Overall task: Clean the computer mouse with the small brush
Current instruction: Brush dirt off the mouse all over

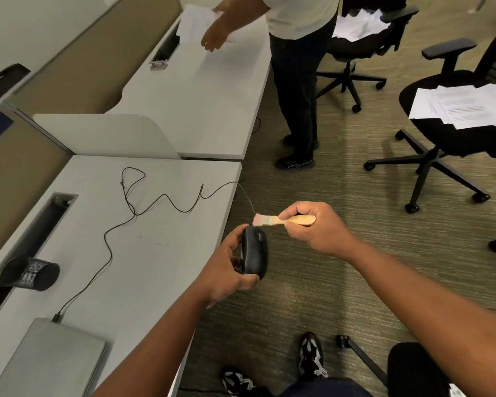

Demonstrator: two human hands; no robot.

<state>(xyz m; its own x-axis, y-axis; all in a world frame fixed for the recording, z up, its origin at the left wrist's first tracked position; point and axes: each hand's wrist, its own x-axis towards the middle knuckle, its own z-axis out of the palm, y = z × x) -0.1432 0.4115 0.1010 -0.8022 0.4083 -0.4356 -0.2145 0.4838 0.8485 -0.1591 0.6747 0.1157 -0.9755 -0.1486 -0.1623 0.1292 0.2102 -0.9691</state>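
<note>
Left hand (222, 270) with fingers gripping a black computer mouse (255, 253) on edge, just off the tabletop (155, 253) rim above carpet, right hand (312, 224) fingers closed on a small brush (281, 220), bristles just above the mouse, cable (109, 242) trailing across tabletop to a closed laptop (49, 359), office chairs (453, 133) beyond.

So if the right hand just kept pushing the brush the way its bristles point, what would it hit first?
Probably the thin mouse cable rising just past the bristle tip of the brush in the right hand. Beyond that lies the desk edge. The mouse sits lower, in the left hand. Depth is unclear.
</note>
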